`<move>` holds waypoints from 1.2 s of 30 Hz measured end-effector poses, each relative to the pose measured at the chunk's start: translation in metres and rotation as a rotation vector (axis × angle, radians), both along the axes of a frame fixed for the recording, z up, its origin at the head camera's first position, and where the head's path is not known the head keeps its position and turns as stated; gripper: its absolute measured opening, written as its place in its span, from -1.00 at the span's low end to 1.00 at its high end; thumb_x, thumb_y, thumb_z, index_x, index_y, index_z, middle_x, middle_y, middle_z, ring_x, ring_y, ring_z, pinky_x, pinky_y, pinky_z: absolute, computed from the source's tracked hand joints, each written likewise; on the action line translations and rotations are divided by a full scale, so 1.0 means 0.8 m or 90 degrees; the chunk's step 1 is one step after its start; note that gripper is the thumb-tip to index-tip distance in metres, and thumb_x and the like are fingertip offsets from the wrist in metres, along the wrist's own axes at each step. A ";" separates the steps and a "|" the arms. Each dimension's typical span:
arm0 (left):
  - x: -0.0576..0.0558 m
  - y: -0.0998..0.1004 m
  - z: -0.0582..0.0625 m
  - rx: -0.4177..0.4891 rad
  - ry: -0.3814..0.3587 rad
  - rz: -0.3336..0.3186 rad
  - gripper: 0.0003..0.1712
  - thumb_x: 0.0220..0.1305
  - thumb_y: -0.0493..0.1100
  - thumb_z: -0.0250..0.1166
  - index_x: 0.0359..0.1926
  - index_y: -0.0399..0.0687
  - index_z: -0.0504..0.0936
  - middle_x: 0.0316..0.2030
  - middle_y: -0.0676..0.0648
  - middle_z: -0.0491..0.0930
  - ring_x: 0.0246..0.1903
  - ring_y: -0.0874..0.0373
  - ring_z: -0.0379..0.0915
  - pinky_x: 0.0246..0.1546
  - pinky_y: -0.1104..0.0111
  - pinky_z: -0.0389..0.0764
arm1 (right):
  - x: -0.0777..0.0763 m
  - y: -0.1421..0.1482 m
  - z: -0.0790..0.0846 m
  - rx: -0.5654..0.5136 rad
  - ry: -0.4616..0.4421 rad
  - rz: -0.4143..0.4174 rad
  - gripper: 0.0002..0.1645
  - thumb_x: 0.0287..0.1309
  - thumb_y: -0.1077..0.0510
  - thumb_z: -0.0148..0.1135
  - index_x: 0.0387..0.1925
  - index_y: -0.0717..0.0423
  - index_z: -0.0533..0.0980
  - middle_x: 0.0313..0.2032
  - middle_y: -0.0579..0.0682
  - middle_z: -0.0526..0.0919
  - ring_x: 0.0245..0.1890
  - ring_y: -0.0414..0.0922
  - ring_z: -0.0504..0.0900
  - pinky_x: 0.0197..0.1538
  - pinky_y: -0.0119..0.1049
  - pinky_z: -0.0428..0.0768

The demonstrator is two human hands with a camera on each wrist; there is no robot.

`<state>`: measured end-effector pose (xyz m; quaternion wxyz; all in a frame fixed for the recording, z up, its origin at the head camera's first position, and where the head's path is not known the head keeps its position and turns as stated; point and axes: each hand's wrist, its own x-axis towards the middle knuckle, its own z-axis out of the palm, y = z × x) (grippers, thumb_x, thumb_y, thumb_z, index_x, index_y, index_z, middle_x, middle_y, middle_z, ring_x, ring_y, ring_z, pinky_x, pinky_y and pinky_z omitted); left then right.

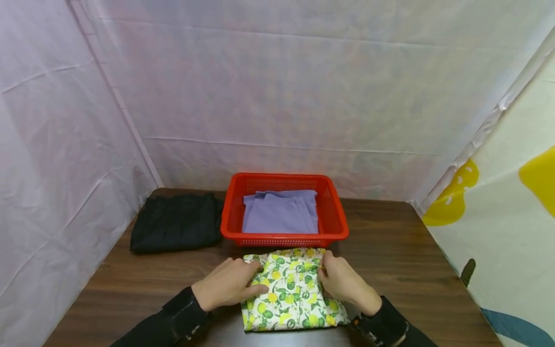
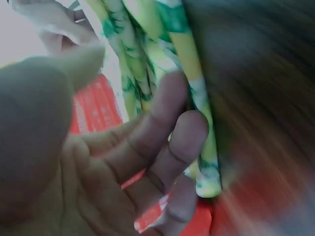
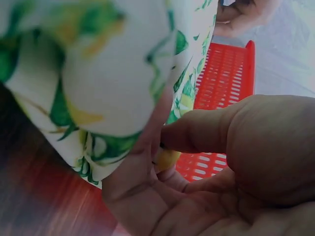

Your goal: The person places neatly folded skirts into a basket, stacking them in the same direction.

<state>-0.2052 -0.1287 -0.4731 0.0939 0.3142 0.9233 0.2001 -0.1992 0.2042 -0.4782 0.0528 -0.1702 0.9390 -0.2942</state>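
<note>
Folded lemon-print cloth (image 1: 289,299), lying between the side edges of the desk (image 1: 390,241), before the red basket (image 1: 284,236). The half-curled left hand (image 1: 231,283) grips one side; the right hand (image 1: 347,284) pinches the other, presumably keeping layers aligned.

"What's the person wearing?"
"Black sleeves: the left sleeve (image 1: 151,327) at the bottom of the frame, left of centre, the right sleeve (image 1: 415,336) right of centre."
"And the wrists?"
"Black cuffs (image 1: 186,309) with small pale marks, too tiny to make out. Left hand (image 1: 229,284) and right hand (image 1: 347,284) are bare."
</note>
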 end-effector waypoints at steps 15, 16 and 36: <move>-0.002 0.029 -0.003 0.107 -0.293 0.085 0.12 0.45 0.12 0.68 0.72 -0.35 0.36 0.35 -0.22 0.74 0.10 0.10 0.70 0.10 0.15 0.71 | 0.001 0.010 -0.005 -0.117 -0.131 -0.003 -0.90 0.77 0.28 0.11 -0.04 0.22 0.40 -0.50 0.02 0.65 -0.64 -0.08 0.68 -0.54 -0.28 0.64; 0.000 0.027 -0.003 0.111 -0.309 0.080 -0.01 0.43 0.11 0.70 0.62 -0.30 0.48 0.22 -0.15 0.77 0.04 0.12 0.69 0.05 0.18 0.70 | 0.001 0.011 -0.005 -0.120 -0.127 -0.003 -0.89 0.77 0.27 0.12 -0.04 0.22 0.41 -0.51 0.01 0.65 -0.65 -0.09 0.68 -0.55 -0.28 0.63; 0.049 -0.007 -0.011 0.210 -0.331 -0.050 -0.44 0.46 0.08 0.68 -0.42 0.04 0.46 -0.51 0.21 0.17 -0.52 0.33 0.03 -0.38 0.42 0.12 | 0.002 -0.005 0.006 -0.049 -0.032 -0.054 -0.87 0.67 0.22 0.31 -0.14 0.07 0.54 -0.46 -0.10 0.51 -0.55 -0.21 0.43 -0.43 -0.37 0.35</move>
